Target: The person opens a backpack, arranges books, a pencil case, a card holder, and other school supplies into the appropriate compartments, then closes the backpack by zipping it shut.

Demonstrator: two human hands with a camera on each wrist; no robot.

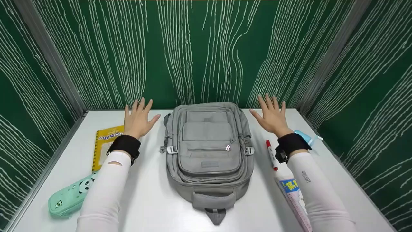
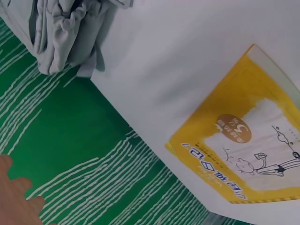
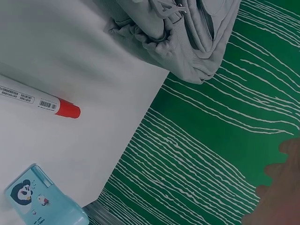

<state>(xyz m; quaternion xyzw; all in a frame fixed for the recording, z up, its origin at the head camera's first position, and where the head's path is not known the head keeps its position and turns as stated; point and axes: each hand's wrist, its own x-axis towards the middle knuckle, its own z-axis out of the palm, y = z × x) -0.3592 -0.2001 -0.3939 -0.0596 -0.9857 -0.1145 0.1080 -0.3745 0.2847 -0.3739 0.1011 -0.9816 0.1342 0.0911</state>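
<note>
A grey backpack (image 1: 209,141) lies flat in the middle of the white table, front pockets up and top handle toward me. My left hand (image 1: 138,119) is held with fingers spread to the left of it, beside a yellow book (image 1: 108,137). To the backpack's right my right hand (image 1: 272,116) also has its fingers spread and holds nothing. Near the right wrist lie a red-capped marker (image 1: 272,155) and a light blue case with a cartoon penguin (image 3: 47,199), partly hidden by the wristband in the head view.
A mint green pencil case (image 1: 69,196) with a panda lies at the left, partly under my left forearm. Beside my right forearm is a pink and blue flat package (image 1: 294,199), partly covered. Green walls (image 1: 219,48) with white streaks enclose the table's back and sides.
</note>
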